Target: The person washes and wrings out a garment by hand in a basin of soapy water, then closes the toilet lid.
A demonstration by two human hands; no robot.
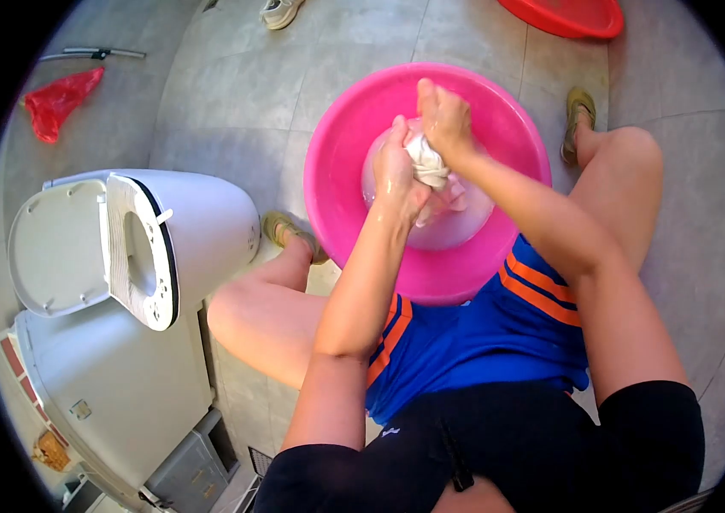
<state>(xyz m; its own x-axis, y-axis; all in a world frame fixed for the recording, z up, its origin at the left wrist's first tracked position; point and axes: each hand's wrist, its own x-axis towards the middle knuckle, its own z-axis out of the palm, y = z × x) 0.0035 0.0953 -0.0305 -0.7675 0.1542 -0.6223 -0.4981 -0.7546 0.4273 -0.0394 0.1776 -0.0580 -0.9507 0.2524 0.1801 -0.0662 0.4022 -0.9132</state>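
A wet, bunched white cloth (427, 162) is held above the cloudy water (448, 232) in a large pink basin (341, 214). My left hand (395, 175) is closed around the cloth's left side, its skin wet. On the upper right of the cloth my right hand (445, 122) is closed in a fist, its thumb sticking up. Part of the cloth is hidden between the two hands. Lower down, a paler pinkish part of fabric hangs near the water; whether it belongs to the same cloth I cannot tell.
The basin stands on grey floor tiles between my knees. To the left is a white toilet (208, 214) with its lid up. A red plastic bag (63, 103) lies farther off, a red basin (572, 19) at the top right, and a shoe (280, 12) at the top.
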